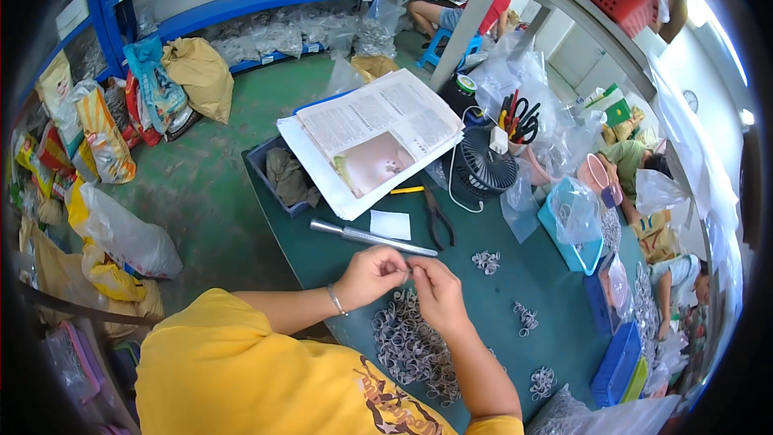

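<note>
My left hand [372, 278], with a bangle on its wrist, and my right hand [440, 296] meet fingertip to fingertip over the green table. Both are closed in a pinch around a small grey metal piece [408, 267], mostly covered by the fingers. Below them spreads a large heap of grey metal rings [412, 346], partly hidden by my right forearm. A tapered metal ring mandrel [370, 235] lies just beyond my hands. Smaller ring clusters sit to the right: one cluster [485, 263] farther off, another [525, 319] beside my forearm, a third [543, 383] nearer.
Beyond the mandrel are pliers [439, 221], a white paper slip [390, 225] and a stack of newspaper [378, 141]. A black fan [481, 165] stands at the back. Blue bins [618, 364] line the right edge. Other people sit farther away.
</note>
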The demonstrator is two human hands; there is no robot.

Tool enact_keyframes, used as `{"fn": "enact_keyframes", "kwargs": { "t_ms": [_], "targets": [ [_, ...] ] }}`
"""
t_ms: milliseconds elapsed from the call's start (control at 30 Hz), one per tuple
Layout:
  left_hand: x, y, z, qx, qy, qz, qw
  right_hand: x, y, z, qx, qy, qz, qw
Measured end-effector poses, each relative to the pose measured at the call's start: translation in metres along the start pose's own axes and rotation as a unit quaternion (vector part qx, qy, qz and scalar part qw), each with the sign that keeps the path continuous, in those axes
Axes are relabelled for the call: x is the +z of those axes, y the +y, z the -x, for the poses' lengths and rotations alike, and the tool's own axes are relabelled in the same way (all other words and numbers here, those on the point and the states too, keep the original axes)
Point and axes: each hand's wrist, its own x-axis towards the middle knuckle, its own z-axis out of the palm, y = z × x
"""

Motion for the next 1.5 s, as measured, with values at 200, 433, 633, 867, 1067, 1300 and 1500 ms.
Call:
{"fn": "enact_keyframes", "kwargs": {
  "t_ms": [200,433,633,867,1067,1300,1500],
  "targets": [
    [0.033,0.012,-0.003,0.163,-0.068,-0.147,0.973,-0.017,0.024,0.045,0.091,0.067,-0.049,0.992],
    [0.061,0.001,-0.044,0.196,-0.175,-0.236,0.936,-0.05,0.047,0.086,0.118,-0.008,0.146,0.982],
    [0.071,-0.036,-0.064,0.166,-0.257,-0.366,0.879,-0.05,0.047,0.084,0.192,-0.031,0.144,0.97],
    [0.058,-0.032,-0.059,0.146,-0.3,-0.347,0.876,-0.051,0.056,0.096,0.186,0.107,0.049,0.976],
    [0.076,0.016,-0.032,0.044,-0.302,-0.111,0.946,-0.046,0.031,0.103,0.226,0.215,-0.15,0.938],
    [0.076,0.03,-0.008,0.073,-0.249,-0.064,0.964,-0.033,0.007,0.119,0.184,0.247,-0.225,0.925],
    [0.074,0.017,-0.005,0.203,-0.276,-0.139,0.929,-0.029,0.012,0.134,0.143,0.249,-0.14,0.948]
  ]
}}
